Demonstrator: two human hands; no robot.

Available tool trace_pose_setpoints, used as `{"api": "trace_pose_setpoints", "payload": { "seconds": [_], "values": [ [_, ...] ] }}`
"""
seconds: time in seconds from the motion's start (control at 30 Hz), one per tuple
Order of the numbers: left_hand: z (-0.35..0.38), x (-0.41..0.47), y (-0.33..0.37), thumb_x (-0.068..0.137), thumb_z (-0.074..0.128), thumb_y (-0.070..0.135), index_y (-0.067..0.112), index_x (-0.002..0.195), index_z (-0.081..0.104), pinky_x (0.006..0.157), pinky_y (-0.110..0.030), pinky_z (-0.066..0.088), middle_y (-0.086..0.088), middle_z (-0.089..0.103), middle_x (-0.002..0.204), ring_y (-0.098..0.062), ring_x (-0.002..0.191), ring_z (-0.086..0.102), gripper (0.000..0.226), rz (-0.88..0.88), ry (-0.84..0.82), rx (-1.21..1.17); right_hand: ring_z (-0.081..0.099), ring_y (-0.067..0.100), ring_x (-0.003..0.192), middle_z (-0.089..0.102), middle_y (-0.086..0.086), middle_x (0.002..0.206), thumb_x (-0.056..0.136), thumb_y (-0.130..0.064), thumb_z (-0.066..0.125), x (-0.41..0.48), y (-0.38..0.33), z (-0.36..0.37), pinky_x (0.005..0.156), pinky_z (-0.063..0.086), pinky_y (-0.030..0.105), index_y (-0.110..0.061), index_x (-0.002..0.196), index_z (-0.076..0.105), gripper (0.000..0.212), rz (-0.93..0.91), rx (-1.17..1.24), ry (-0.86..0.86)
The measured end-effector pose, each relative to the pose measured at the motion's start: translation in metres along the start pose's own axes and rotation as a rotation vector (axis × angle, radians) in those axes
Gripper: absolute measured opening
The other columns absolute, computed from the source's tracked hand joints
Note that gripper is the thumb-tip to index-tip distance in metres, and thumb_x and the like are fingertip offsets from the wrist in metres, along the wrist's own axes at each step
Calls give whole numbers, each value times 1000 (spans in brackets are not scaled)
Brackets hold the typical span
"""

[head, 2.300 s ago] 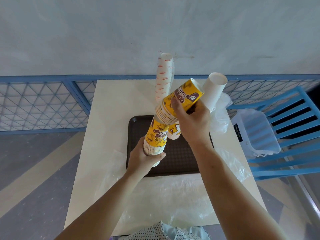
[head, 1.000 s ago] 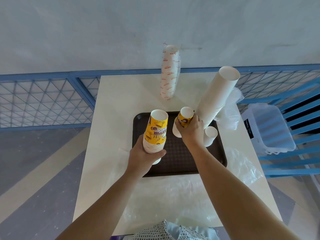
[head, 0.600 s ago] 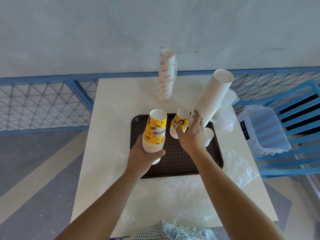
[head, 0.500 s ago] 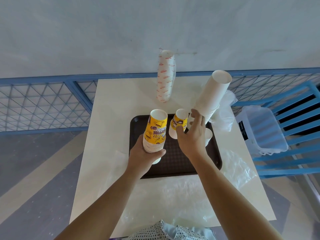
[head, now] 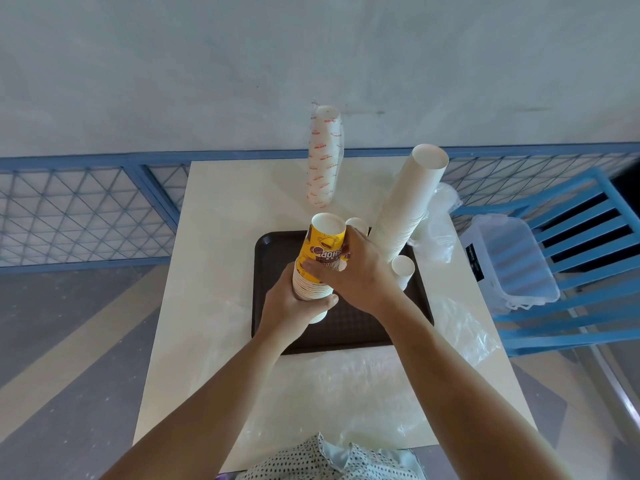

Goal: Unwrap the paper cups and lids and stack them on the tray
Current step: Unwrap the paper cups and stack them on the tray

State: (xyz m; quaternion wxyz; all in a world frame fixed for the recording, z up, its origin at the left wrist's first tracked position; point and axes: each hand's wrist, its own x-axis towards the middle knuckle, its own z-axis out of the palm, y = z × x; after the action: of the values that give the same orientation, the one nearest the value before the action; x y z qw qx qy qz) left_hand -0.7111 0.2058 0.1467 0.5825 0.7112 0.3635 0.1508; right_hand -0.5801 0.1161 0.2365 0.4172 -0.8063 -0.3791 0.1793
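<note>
Both hands hold the stack of yellow printed paper cups (head: 320,245) over the left half of the dark brown plastic tray (head: 273,258); whether its base touches the tray I cannot tell. The left hand (head: 292,306) has its fingers clamped round the lower band of rolled rims. The right hand (head: 360,271) has its fingers curled round the top cup.

The stack is probably light. Its thin paper walls will likely dent under a hard squeeze, and nested cups can slide apart. The ribbed rim band looks stiffest and is the better place to grip. The tall leaning stack of plain white paper cups (head: 412,202) stands just right, easily knocked.
</note>
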Motion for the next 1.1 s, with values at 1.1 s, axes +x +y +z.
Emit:
{"api": "trace_pose_setpoints", "payload": {
  "seconds": [1.1],
  "values": [
    [-9, 0, -13, 75, 92, 40, 33, 134, 56, 93, -30, 61, 19, 69, 118, -3, 106, 67, 70, 32, -22, 119, 70, -6, 92, 76, -19, 95, 90, -43, 77, 9, -9, -16, 74, 56, 11, -25, 106, 73, 24, 171, 326, 413]
  ]
}}
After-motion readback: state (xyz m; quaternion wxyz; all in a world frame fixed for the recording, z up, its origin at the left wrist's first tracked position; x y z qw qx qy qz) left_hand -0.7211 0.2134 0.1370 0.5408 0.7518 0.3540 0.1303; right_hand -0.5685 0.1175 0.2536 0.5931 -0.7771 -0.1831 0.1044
